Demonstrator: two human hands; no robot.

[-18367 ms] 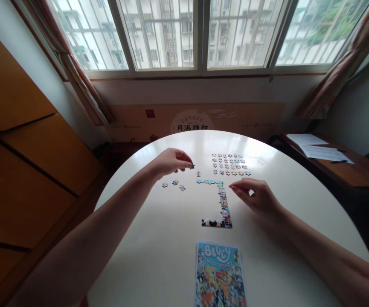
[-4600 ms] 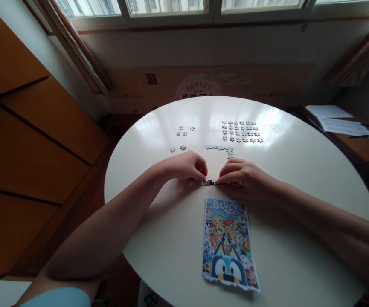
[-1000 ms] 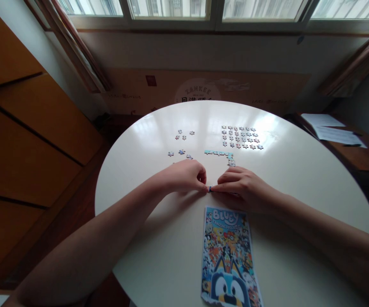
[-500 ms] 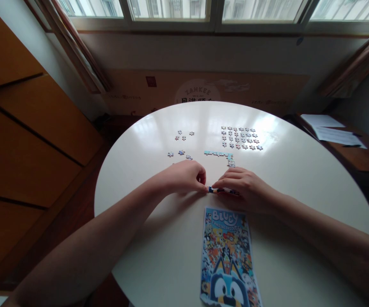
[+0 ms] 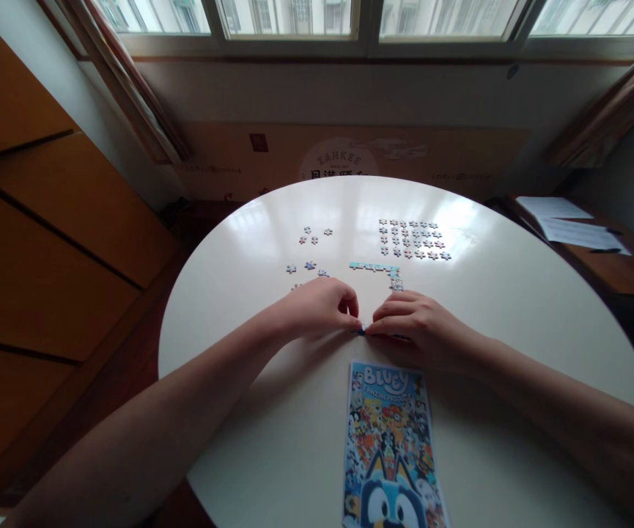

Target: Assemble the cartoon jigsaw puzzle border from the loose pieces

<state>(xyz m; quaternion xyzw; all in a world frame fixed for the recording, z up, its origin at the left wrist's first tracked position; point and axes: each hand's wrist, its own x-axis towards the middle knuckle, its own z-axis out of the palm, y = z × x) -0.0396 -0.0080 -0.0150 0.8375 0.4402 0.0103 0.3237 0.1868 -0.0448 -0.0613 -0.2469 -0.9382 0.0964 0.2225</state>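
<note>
Now the right hand (image 5: pixel 420 323), grip unclear, hides more puzzle (image 5: pixel 361 332); left hand (image 5: pixel 325 305) pinches it.

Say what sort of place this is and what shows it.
Probably a room in a home: curtains beside the window, a wooden cabinet on the left, and a white table spread with jigsaw pieces.

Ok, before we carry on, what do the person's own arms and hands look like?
Both the left hand and the right hand are bare, with no gloves. No ring can be made out on the visible fingers. The left forearm and right forearm show no sleeve, watch or bracelet.
</note>
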